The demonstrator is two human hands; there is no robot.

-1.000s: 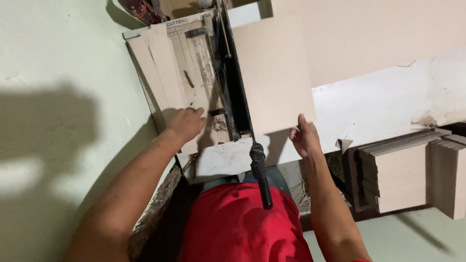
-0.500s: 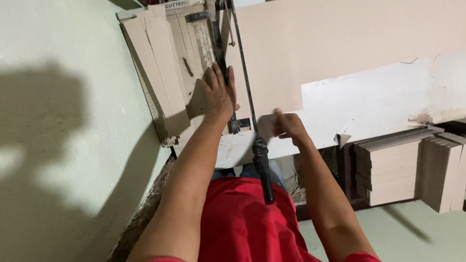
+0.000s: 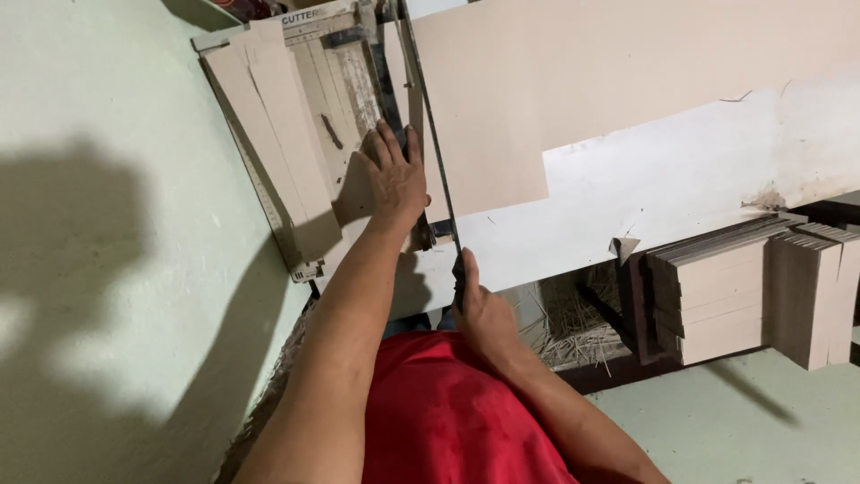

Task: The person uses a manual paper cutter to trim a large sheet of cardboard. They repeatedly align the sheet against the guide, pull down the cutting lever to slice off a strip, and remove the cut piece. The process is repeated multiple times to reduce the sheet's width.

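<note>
On the counter (image 3: 681,179), my left hand (image 3: 396,175) presses the card (image 3: 484,134) fingers spread, while my right hand (image 3: 479,309) grips the blade handle (image 3: 460,269) running lengthwise just right.

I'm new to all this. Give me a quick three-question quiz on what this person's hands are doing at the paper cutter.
1. True or false: the left hand presses flat on the cardboard sheet on the paper cutter.
2. What does the right hand grip? A) a stack of cards B) the cutter handle C) a ruler
3. Fill in: the stacks of cut cards sit to the person's ____.

Key: 1 true; 2 B; 3 right
</note>
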